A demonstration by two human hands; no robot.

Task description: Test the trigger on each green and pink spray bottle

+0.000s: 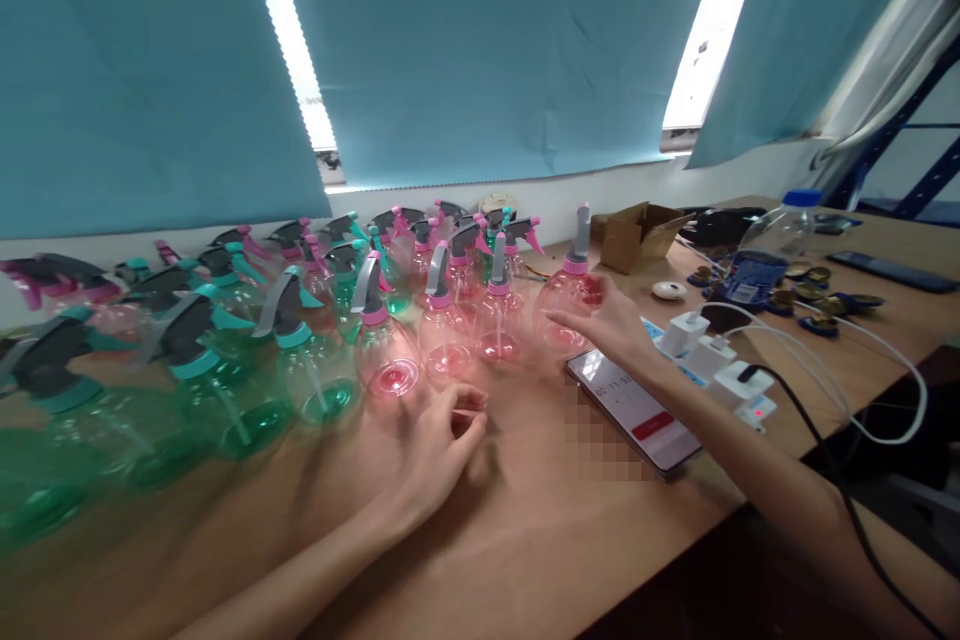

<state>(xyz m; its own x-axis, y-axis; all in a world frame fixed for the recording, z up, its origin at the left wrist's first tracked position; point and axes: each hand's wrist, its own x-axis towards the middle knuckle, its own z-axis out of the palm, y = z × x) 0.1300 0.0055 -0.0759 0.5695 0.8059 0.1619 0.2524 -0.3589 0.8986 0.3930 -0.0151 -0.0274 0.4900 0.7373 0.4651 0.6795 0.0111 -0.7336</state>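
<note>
My right hand is at a clear pink spray bottle with a grey head, at the right end of the front row. Its thumb lies across the bottle's near side, and the other fingers go round the right side. Low over the table, my left hand is half curled, thumb and fingers apart, with nothing visible in it. Just beyond it stand more pink spray bottles, the nearest being a pink bottle and a middle pink bottle. Green spray bottles continue the row to the left.
A phone showing a timer lies below my right wrist, beside a power strip with white chargers and cables. Farther right are a blue-capped plastic bottle, several gold-and-dark round pieces and an open cardboard box. More spray bottles stand behind.
</note>
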